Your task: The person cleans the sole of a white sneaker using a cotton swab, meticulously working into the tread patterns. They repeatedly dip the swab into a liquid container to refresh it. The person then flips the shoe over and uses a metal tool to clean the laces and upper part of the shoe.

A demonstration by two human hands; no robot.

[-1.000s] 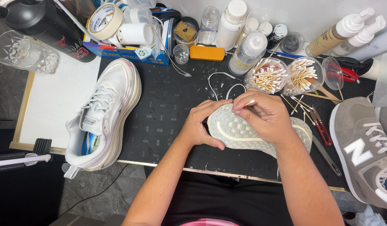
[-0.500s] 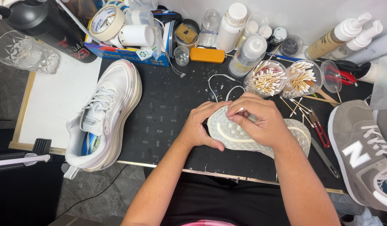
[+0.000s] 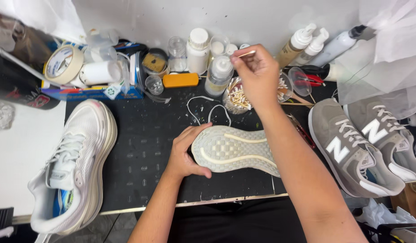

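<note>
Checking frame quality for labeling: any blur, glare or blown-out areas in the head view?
Head view: mostly sharp; upturned shoe sole tread is crisp. Right hand with cotton swab slightly soft. White wall and plastic sheet at right run bright, near washed out. Shadows soft; wide-angle bending at edges.

1. Bare black mat (image 3: pixel 145 148) between white sneaker (image 3: pixel 73 166) and upturned sole (image 3: pixel 235 155): open lane for a hand.
2. Back row packed: tape roll (image 3: pixel 63 64), small jars, orange case (image 3: pixel 181 80), clear bottle (image 3: pixel 218 74), cotton-swab cup (image 3: pixel 238 96), pump bottles (image 3: pixel 302 45); tight gaps only.
3. Right hand (image 3: pixel 257 74) with swab raised over the bottle and cup.
4. Loose white lace (image 3: pixel 208 108) on mat behind sole.
5. Grey sneakers (image 3: pixel 352 148) block the right side; red clippers (image 3: pixel 302 130) just beside them.
6. Left hand (image 3: pixel 185 153) on sole's toe end.
</note>
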